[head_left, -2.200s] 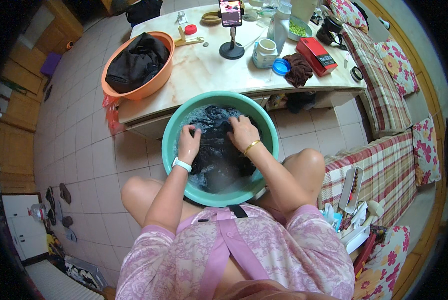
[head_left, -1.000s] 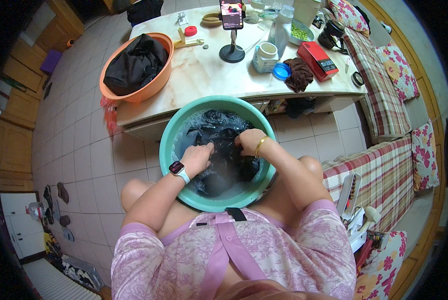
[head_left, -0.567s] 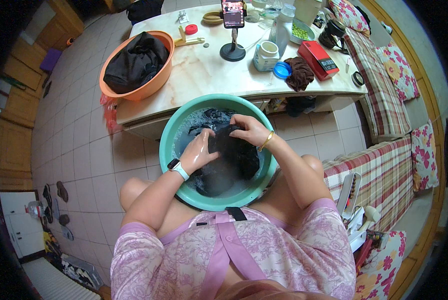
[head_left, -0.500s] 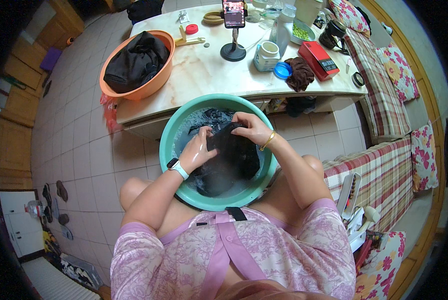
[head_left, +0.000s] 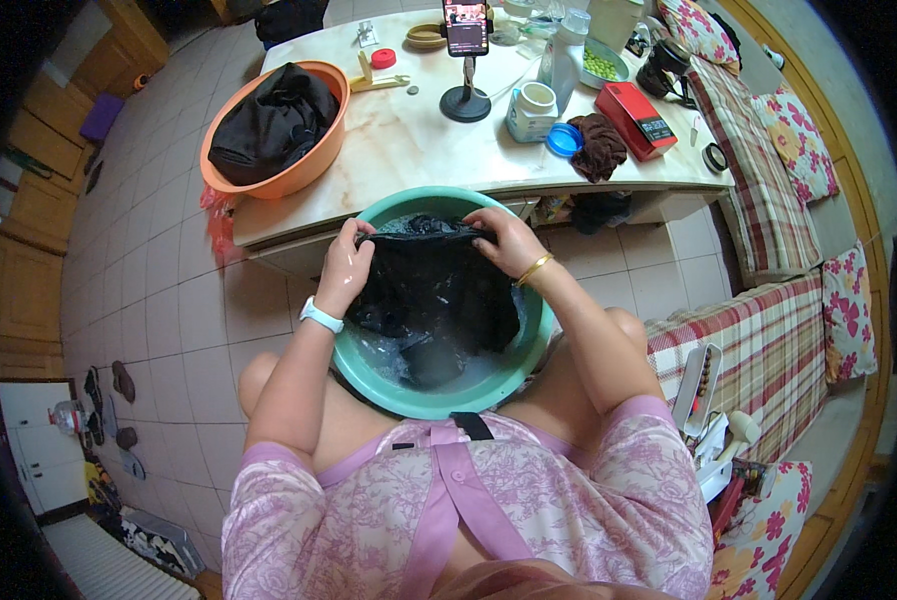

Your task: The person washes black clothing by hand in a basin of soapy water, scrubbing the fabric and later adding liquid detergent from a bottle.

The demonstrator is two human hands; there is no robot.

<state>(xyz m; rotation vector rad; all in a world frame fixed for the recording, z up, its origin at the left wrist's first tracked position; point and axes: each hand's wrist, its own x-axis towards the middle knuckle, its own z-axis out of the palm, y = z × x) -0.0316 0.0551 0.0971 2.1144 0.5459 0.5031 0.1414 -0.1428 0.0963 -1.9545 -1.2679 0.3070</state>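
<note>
A wet black garment (head_left: 429, 280) is stretched by its upper edge between my two hands, its lower part hanging into a green basin (head_left: 367, 385) of sudsy water (head_left: 479, 370). My left hand (head_left: 348, 262), wet and with a white watch on its wrist, is closed on the garment's left corner at the basin's left rim. At the far right side of the basin, my right hand (head_left: 507, 243) pinches the other end of the edge; a gold bracelet circles that wrist. The kind of garment cannot be made out. More dark cloth lies in the water behind it.
Beyond the basin is a marble-topped table (head_left: 399, 150). On it stand an orange basin (head_left: 337, 125) with black clothes, a phone (head_left: 468, 28) on a stand, a white tub (head_left: 534, 110), a blue lid (head_left: 566, 140), a brown cloth (head_left: 599, 147) and a red box (head_left: 636, 120). A plaid sofa (head_left: 739, 330) is at right.
My left hand has moved left and away from my right hand. The black garment, bunched before, is now spread out between them. My right hand has shifted slightly.
</note>
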